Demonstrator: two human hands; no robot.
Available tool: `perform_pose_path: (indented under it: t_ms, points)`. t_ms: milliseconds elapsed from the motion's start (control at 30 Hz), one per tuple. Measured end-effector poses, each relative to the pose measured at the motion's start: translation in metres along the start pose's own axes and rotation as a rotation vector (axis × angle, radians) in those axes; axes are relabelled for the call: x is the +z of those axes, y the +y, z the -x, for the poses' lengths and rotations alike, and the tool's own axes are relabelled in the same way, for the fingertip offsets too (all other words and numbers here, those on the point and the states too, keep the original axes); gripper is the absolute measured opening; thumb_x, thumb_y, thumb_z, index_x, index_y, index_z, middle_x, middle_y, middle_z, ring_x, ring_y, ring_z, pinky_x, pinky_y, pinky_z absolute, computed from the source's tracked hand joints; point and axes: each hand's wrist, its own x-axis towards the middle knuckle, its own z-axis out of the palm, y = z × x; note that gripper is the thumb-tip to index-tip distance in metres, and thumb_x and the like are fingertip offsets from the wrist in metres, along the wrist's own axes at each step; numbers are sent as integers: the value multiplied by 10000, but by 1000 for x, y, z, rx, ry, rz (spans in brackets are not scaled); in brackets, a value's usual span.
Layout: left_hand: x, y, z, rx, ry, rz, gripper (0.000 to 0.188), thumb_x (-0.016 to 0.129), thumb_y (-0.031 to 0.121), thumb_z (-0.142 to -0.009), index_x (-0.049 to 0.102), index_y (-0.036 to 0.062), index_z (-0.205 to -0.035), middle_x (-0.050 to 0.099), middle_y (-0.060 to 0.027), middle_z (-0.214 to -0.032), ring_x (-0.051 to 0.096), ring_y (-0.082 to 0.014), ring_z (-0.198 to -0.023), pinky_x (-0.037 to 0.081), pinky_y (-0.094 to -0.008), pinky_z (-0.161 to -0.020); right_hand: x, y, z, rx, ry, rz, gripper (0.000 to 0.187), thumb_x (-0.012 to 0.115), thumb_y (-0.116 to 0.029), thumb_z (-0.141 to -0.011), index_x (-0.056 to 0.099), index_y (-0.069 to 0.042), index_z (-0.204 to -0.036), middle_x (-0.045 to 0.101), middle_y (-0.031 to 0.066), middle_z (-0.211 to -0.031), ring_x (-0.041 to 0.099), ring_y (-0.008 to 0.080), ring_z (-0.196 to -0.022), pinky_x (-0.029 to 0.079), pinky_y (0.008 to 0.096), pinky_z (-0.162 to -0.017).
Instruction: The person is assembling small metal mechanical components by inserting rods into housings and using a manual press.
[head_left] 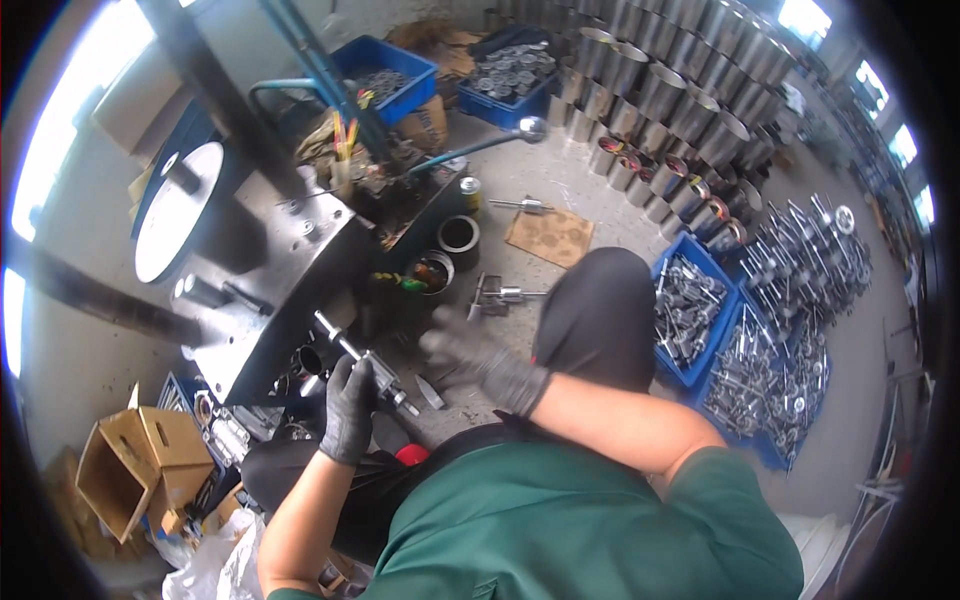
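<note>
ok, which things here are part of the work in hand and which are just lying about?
In hand:
- left hand, gloved, gripping a metal rod fitting at the press machine
- right hand, gloved and blurred, nothing visibly in it

Lying about:
- blue crates of metal parts
- rows of steel cylinders
- cardboard box
- cardboard sheet
- round tins

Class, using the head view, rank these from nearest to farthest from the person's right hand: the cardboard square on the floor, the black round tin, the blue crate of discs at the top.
Measured from the right hand:
1. Black round tin, just above the hand, beside the machine.
2. Cardboard square, up and to the right on the floor; close to the tin's distance, slightly farther.
3. Blue crate of discs, far at the top.
</note>
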Motion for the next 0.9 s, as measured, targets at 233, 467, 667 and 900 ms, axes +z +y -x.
perform_pose_path:
  t_ms: [233,467,667,900]
  points:
    - [27,108,29,159,-91,-98,491,654,471,-1029,638,20,-1223,668,-63,-807,598,-113,-580,491,-246,-542,2,-4,52,168,-246,-487,393,771,-235,-945,573,-84,-1249,695,124,-1005,708,211,-817,605,352,-710]
    - [-60,59,-8,170,74,-380,510,701,476,-999,638,38,-1253,669,-28,-922,613,-102,-744,513,-256,-659,-117,-48,121,-504,4,-422,665,715,-225,-918,426,-101,-1504,675,227,-1195,752,308,-939,643,384,-722]
    - [-154,13,-15,242,178,-703,350,726,310,-1018,641,53,-1240,663,-12,-951,595,-121,-850,507,-295,-743,-332,-4,108,-510,759,-239,429,736,-35,-863,631,-128,-1269,690,43,-975,705,173,-787,605,311,-638]
    - [-226,9,2,110,250,-587,221,698,261,-1033,664,74,-1145,681,-17,-949,588,-107,-776,483,-264,-665,-495,90,97,-795,1411,-71,410,748,-50,-923,626,22,-1309,680,83,-1112,620,165,-979,516,299,-853]
